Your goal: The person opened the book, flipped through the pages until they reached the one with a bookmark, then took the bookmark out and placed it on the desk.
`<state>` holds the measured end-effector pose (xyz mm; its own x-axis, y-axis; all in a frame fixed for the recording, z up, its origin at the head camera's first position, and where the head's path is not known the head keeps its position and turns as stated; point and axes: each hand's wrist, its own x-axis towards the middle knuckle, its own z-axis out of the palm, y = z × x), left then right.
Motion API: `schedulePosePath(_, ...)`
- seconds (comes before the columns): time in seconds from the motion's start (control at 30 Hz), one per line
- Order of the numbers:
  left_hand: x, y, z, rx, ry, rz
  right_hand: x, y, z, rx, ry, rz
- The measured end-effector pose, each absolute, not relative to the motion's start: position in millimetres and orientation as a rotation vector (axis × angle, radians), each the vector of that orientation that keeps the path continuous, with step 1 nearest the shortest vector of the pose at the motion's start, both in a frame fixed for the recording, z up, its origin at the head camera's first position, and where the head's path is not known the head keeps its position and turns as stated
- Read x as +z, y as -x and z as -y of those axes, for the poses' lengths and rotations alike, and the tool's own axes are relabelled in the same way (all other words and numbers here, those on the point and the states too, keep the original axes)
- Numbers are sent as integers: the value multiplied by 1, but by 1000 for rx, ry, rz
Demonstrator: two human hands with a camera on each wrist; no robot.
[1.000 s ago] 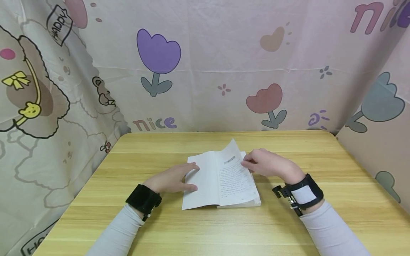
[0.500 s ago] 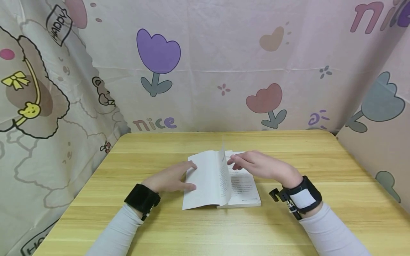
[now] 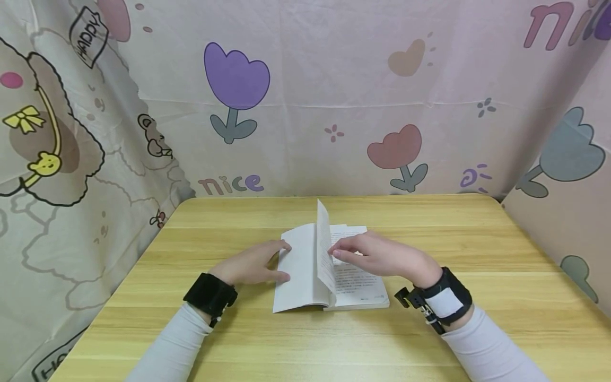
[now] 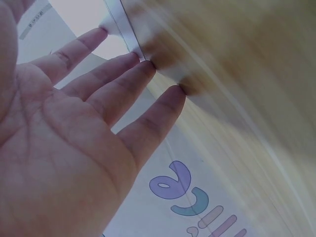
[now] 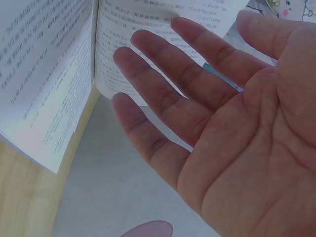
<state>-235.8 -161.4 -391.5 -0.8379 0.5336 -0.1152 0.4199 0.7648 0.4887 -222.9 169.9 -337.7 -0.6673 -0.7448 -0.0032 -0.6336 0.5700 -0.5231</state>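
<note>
An open book (image 3: 358, 284) lies on the wooden table, its left side blank and its right side printed with text. One page (image 3: 323, 244) stands nearly upright at the middle of the book, top corner raised. My left hand (image 3: 253, 262) rests at the book's left edge, thumb and a fingertip on the blank page; in the left wrist view its fingers spread out, fairly straight. My right hand (image 3: 377, 254) is over the printed side, fingertips against the raised page. In the right wrist view the right fingers (image 5: 153, 84) are extended and the printed page is behind them.
The wooden table (image 3: 267, 339) reaches back to a patterned cloth (image 3: 305, 132) that hangs behind it and on both sides. Each wrist wears a black strap, such as the right wristband (image 3: 446, 300) with its small mount.
The page has swung from lying on the right side to standing near the middle. My right hand has moved leftward with it; my left hand has stayed almost in place.
</note>
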Motion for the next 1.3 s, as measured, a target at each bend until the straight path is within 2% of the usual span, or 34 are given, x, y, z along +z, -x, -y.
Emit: schedulePosePath(1.3, -388, 241, 172, 655, -789, -2741, -354, 212, -142, -655, 1154, -2521)
